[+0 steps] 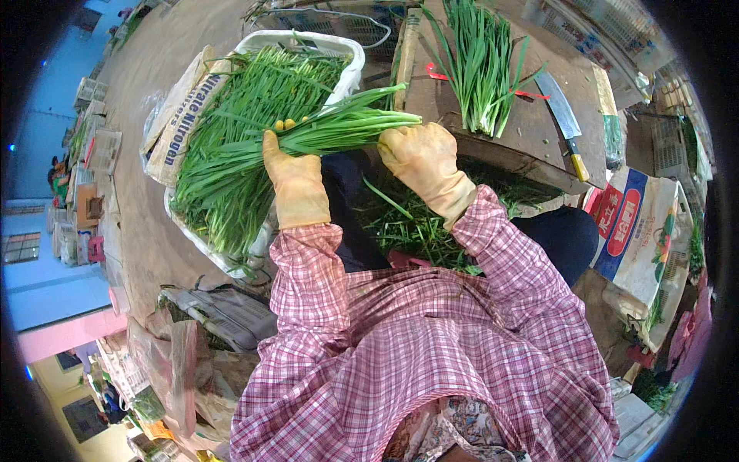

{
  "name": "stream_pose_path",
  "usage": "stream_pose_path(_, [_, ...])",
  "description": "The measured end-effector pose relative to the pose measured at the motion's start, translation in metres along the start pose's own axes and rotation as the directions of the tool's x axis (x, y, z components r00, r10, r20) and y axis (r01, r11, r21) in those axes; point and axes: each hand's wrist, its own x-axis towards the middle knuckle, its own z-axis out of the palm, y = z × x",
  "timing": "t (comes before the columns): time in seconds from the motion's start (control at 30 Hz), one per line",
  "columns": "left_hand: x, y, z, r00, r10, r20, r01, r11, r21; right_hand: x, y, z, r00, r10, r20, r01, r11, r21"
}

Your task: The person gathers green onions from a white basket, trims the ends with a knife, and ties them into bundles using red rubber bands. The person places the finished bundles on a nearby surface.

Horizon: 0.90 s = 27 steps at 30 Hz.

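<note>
My left hand (295, 179), in a yellowish rubber glove, grips a bunch of long flat green leaves, probably garlic chives (346, 128). The pale stem ends point right, towards my right hand (420, 164). That hand wears a matching glove, its fingers curled just below the stem ends; anything inside them is hidden. Beneath the held bunch, a white plastic basket (357, 63) is heaped with more chives (231, 124). On the low wooden table (537, 147) a second bunch (482, 69) lies across a red tie (531, 94). Right of it is a kitchen knife (560, 110) with a black and yellow handle.
Leaf trimmings (404, 225) lie between my legs, below the table. A printed sack (193, 110) lines the basket's left side; another printed sack (632, 237) covers a crate at right. Bags and crates (222, 312) stand near my left elbow. People are far off at left.
</note>
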Motion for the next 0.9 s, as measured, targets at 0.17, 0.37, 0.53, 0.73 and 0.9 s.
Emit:
stream_pose_path(0.17, [0.008, 0.019, -0.005, 0.999, 0.026, 0.024, -0.026, 1.000, -0.005, -0.018, 0.020, -0.024, 0.975, 0.220, -0.013, -0.214, 0.961, 0.176])
stream_pose_path(0.37, [0.001, 0.067, 0.002, 0.986, 0.161, -0.029, -0.159, 0.985, 0.074, -0.074, 0.058, -0.062, 0.558, 0.360, 0.747, -0.372, 0.914, -0.162])
stream_pose_path(0.53, [-0.033, 0.053, 0.021, 0.988, 0.154, -0.005, -0.152, 0.983, 0.106, 0.041, 0.018, -0.062, 1.000, -0.004, 0.022, -0.006, 0.902, 0.431])
stream_pose_path(0.73, [-0.036, 0.035, 0.023, 0.982, 0.109, 0.152, -0.122, 0.989, 0.083, 0.055, 0.033, 0.003, 0.692, -0.245, 0.679, -0.431, 0.615, 0.661])
stream_pose_path(0.9, [-0.027, 0.025, 0.011, 0.996, 0.027, 0.081, -0.034, 0.996, 0.086, 0.020, 0.017, 0.018, 0.681, -0.104, 0.724, -0.349, 0.823, 0.447])
